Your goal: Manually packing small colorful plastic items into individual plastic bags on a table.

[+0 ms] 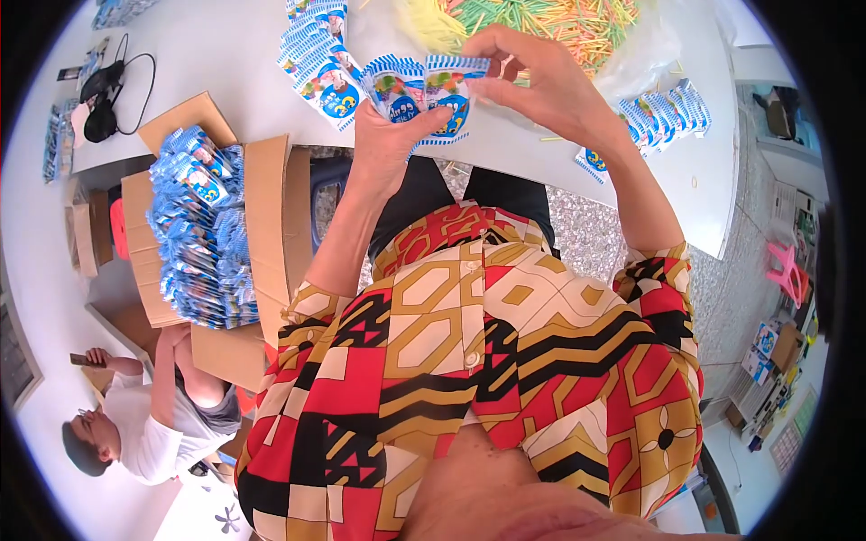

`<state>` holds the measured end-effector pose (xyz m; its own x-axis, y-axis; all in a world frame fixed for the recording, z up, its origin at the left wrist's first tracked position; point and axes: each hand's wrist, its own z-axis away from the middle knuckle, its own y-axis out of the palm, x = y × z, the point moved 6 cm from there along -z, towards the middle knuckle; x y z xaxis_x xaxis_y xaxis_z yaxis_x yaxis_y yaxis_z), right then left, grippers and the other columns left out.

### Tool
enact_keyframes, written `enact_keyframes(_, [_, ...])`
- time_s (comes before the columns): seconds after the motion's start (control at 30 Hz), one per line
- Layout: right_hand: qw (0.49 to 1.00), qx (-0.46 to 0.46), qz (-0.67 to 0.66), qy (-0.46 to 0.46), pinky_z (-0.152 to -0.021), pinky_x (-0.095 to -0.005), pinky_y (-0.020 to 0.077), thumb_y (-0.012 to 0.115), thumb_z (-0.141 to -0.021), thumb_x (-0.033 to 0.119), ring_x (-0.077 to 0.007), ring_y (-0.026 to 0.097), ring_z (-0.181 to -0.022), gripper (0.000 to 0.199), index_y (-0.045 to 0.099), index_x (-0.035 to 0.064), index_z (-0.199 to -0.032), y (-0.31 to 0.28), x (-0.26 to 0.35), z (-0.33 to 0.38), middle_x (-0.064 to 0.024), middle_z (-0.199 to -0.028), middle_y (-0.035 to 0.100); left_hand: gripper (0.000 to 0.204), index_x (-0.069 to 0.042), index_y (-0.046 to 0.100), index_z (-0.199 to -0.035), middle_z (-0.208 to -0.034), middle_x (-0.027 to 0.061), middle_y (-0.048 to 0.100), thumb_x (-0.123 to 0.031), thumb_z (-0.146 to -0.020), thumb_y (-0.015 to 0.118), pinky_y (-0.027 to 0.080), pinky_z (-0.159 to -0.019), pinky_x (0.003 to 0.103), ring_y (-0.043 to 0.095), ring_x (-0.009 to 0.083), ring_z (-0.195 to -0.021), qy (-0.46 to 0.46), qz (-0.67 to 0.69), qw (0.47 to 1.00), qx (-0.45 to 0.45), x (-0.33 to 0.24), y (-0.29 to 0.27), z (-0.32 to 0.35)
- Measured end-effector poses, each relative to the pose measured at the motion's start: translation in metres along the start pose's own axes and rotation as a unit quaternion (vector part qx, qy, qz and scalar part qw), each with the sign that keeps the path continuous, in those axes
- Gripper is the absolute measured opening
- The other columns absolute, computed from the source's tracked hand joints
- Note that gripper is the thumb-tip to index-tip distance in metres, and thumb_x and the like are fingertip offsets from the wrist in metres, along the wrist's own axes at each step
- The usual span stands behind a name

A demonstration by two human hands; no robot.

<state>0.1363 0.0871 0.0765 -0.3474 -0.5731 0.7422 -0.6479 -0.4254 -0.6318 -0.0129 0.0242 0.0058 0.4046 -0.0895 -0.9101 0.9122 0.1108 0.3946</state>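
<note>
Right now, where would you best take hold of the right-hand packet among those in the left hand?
Probably the packet is best pinched by its striped top edge, coming from the person's right. That edge looks flat and stands clear of the left hand, whose thumb lies across the lower part; the right hand is at its upper right corner.

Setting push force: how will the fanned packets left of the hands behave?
The fanned packets would likely slide apart: they overlap, with no band visible. Each is probably floppy, since the striped edges look thin. They could skid easily: the table looks smooth.
</note>
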Motion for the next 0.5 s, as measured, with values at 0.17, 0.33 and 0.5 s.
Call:
enact_keyframes(0.17, [0.995, -0.088, -0.003, -0.044, -0.065, -0.0245, 0.0457, 0.071, -0.075, 0.007, -0.0122, 0.056, -0.082, 0.032, 0.06, 0.0076, -0.105, -0.019, 0.018, 0.008, -0.0021, -0.101, 0.06, 0.034, -0.001, 0.059, -0.1, -0.093, 0.0074, 0.067, 0.004, -0.07, 0.074, 0.053, -0.073, 0.027, 0.065, 0.0123, -0.08, 0.002, 0.01, 1.0, -0.007, 0.0, 0.005, -0.003])
enact_keyframes(0.33, [0.987, -0.104, 0.086, -0.087, -0.063, -0.0246, 0.0472, 0.072, -0.074, 0.007, -0.0151, 0.058, -0.079, 0.029, 0.062, 0.008, -0.101, -0.017, 0.024, 0.017, -0.0046, -0.1, 0.06, 0.031, 0.0, 0.059, -0.096, -0.09, 0.0071, 0.066, 0.005, -0.069, 0.074, 0.052, -0.071, 0.026, 0.064, 0.012, -0.077, 0.011, 0.004, 1.0, 0.005, -0.002, 0.015, -0.006])
enact_keyframes(0.5, [0.966, -0.136, 0.153, -0.159, -0.062, -0.0303, 0.0503, 0.073, -0.07, 0.006, -0.0202, 0.061, -0.08, 0.019, 0.06, 0.0066, -0.084, -0.01, 0.037, 0.024, -0.0058, -0.094, 0.058, 0.028, -0.001, 0.059, -0.091, -0.086, 0.0051, 0.065, 0.006, -0.067, 0.073, 0.05, -0.069, 0.024, 0.061, 0.0105, -0.075, -0.004, -0.045, 0.999, -0.021, 0.003, 0.015, -0.005])
